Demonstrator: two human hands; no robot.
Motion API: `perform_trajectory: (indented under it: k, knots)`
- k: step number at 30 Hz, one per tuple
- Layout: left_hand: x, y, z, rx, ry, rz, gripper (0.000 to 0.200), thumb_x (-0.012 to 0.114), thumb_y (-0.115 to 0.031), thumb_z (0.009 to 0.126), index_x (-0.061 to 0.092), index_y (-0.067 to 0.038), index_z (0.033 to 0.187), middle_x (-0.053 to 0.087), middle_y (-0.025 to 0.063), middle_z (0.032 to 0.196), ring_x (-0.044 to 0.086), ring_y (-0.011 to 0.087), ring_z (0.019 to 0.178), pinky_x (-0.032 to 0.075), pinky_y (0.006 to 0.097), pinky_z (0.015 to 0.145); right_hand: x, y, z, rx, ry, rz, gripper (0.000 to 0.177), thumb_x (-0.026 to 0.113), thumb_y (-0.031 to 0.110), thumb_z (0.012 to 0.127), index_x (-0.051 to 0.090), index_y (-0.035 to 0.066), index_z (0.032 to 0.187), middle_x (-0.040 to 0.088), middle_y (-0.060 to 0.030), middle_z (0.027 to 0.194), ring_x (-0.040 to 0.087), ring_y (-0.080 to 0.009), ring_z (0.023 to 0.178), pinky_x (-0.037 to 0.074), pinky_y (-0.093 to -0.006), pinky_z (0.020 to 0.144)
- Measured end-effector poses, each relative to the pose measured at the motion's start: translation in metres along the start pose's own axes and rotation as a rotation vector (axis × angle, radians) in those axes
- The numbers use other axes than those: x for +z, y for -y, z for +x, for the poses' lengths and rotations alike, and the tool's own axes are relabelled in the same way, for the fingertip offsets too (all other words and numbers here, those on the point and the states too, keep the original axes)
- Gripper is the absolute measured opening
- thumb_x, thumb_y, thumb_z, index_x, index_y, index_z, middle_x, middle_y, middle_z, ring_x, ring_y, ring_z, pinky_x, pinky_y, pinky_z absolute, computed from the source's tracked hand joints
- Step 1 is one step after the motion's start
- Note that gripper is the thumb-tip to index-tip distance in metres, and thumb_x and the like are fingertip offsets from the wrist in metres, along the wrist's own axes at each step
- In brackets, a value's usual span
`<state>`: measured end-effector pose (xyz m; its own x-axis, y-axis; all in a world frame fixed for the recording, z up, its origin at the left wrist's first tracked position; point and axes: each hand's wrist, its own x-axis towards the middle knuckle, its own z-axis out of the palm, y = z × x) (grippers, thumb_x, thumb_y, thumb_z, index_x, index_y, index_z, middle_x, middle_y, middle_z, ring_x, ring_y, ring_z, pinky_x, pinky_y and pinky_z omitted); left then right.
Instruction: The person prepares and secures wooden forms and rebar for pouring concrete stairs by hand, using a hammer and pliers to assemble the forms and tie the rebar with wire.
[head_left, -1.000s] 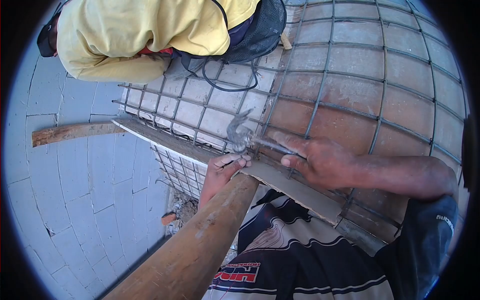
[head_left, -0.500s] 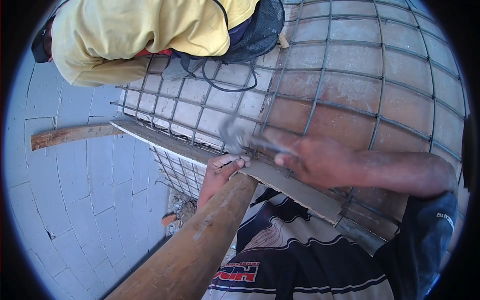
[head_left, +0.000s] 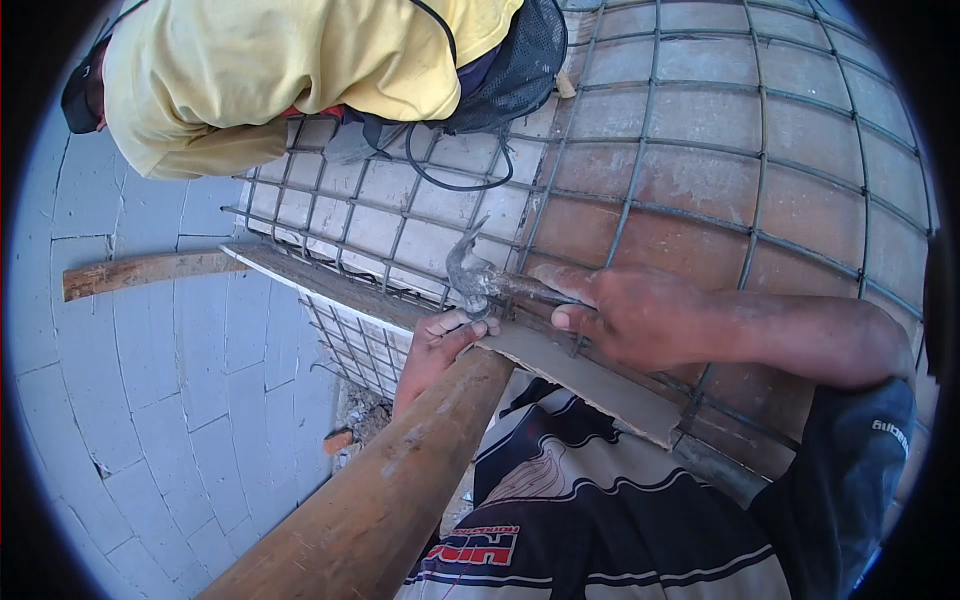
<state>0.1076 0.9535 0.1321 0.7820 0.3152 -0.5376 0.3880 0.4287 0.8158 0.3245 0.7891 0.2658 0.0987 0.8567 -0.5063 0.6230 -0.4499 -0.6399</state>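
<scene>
My right hand (head_left: pixel 645 315) is wrapped round the handle of a claw hammer (head_left: pixel 468 270). Its claw points up and away, and its striking face is down at the fingertips of my left hand (head_left: pixel 440 345). Those fingers are pinched together on the edge of a narrow board (head_left: pixel 590 385); whatever they may hold is hidden by the hammer head and too small to name. Just below my left hand, the end of a round wooden pole (head_left: pixel 400 460) meets the board's edge.
A grid of steel bars (head_left: pixel 652 110) lies over formwork panels (head_left: pixel 690 190). A person in a yellow shirt (head_left: pixel 290 60) bends over the far left side. A wooden plank (head_left: pixel 150 270) sticks out beside a grey block wall (head_left: pixel 180 400). Rubble and a brick piece (head_left: pixel 338 441) lie below.
The hammer, blurred by motion before, now shows sharply with its head down by my left fingertips. My left hand has stayed in place, and the pole and board look much the same.
</scene>
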Motion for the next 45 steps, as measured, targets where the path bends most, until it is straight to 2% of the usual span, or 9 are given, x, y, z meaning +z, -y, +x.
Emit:
perform_trajectory:
  k: [4, 6, 15, 22, 27, 37, 39, 43, 45]
  knots:
    - [-0.002, 0.001, 0.001, 0.060, 0.039, 0.033, 0.019, 0.058, -0.011, 0.090, 0.069, 0.005, 0.093, 0.069, 0.0086, 0.087, 0.062, 0.0140, 0.089, 0.046, 0.0278, 0.085, -0.027, 0.020, -0.004, 0.057, -0.043, 0.014, 0.045, 0.045, 0.026, 0.098, 0.045, -0.003, 0.132, 0.062, -0.0313, 0.090, 0.063, -0.0452, 0.087, 0.049, -0.0497, 0.080]
    - [-0.004, 0.001, -0.001, 0.134, 0.101, 0.035, 0.033, 0.052, -0.023, 0.092, 0.068, 0.006, 0.093, 0.067, 0.0121, 0.097, 0.060, 0.0178, 0.096, 0.043, 0.0313, 0.092, -0.025, 0.014, 0.002, -0.286, -0.495, 0.134, 0.046, 0.045, 0.025, 0.098, 0.043, -0.004, 0.133, 0.063, -0.0318, 0.092, 0.063, -0.0454, 0.088, 0.050, -0.0496, 0.080]
    - [0.006, 0.023, -0.005, 0.099, -0.045, -0.308, 0.060, 0.043, -0.047, 0.086, 0.064, 0.007, 0.099, 0.060, 0.0181, 0.109, 0.056, 0.0269, 0.104, 0.040, 0.0364, 0.095, -0.013, 0.020, -0.002, 0.007, 0.048, -0.022, 0.048, 0.046, 0.024, 0.097, 0.038, -0.004, 0.136, 0.063, -0.0299, 0.090, 0.064, -0.0440, 0.085, 0.050, -0.0505, 0.077]
    - [0.005, 0.029, 0.002, 0.141, 0.092, -0.320, 0.066, 0.040, -0.056, 0.086, 0.064, 0.005, 0.096, 0.059, 0.0158, 0.107, 0.054, 0.0264, 0.105, 0.038, 0.0367, 0.096, -0.007, 0.005, 0.007, -0.378, -0.619, 0.121, 0.049, 0.047, 0.025, 0.097, 0.036, -0.001, 0.138, 0.063, -0.0269, 0.080, 0.064, -0.0440, 0.075, 0.050, -0.0510, 0.069]
    - [0.014, 0.023, -0.001, 0.252, -0.057, -0.217, 0.088, 0.012, -0.064, 0.095, 0.064, 0.006, 0.080, 0.067, 0.0179, 0.093, 0.060, 0.0264, 0.096, 0.034, 0.0401, 0.103, 0.008, 0.006, -0.008, 0.103, -0.032, -0.009, 0.048, 0.047, 0.025, 0.097, 0.035, 0.006, 0.140, 0.061, -0.0263, 0.074, 0.063, -0.0436, 0.073, 0.050, -0.0506, 0.067]
    - [0.015, 0.017, 0.007, 0.399, -0.074, 0.053, 0.099, 0.001, -0.069, 0.091, 0.065, 0.004, 0.074, 0.068, 0.0132, 0.077, 0.062, 0.0241, 0.083, 0.017, 0.0419, 0.115, -0.001, 0.009, 0.004, -0.363, -0.723, 0.282, 0.045, 0.043, 0.026, 0.099, 0.039, 0.005, 0.138, 0.062, -0.0286, 0.088, 0.065, -0.0407, 0.084, 0.051, -0.0497, 0.077]
    - [0.014, 0.015, 0.005, 0.407, -0.065, 0.060, 0.099, 0.001, -0.070, 0.091, 0.065, 0.004, 0.074, 0.068, 0.0139, 0.078, 0.062, 0.0243, 0.085, 0.017, 0.0416, 0.115, 0.008, 0.009, -0.005, -0.028, -0.006, -0.088, 0.046, 0.044, 0.023, 0.098, 0.037, 0.002, 0.138, 0.062, -0.0293, 0.087, 0.064, -0.0416, 0.083, 0.050, -0.0484, 0.076]
    - [0.021, 0.011, -0.001, 0.337, -0.076, 0.052, 0.099, 0.001, -0.070, 0.091, 0.064, 0.004, 0.073, 0.068, 0.0153, 0.082, 0.061, 0.0248, 0.089, 0.016, 0.0411, 0.115, -0.010, 0.014, -0.004, 0.088, 0.019, 0.010, 0.053, 0.041, 0.036, 0.100, 0.036, 0.002, 0.141, 0.061, -0.0284, 0.110, 0.062, -0.0422, 0.095, 0.050, -0.0463, 0.088]
    - [0.022, 0.012, -0.001, 0.309, -0.062, 0.022, 0.099, 0.001, -0.070, 0.091, 0.064, 0.004, 0.073, 0.068, 0.0160, 0.083, 0.061, 0.0250, 0.091, 0.016, 0.0408, 0.115, -0.015, 0.011, 0.001, -0.159, -0.374, 0.050, 0.047, 0.045, 0.023, 0.098, 0.037, 0.001, 0.138, 0.062, -0.0295, 0.094, 0.063, -0.0453, 0.085, 0.050, -0.0495, 0.079]
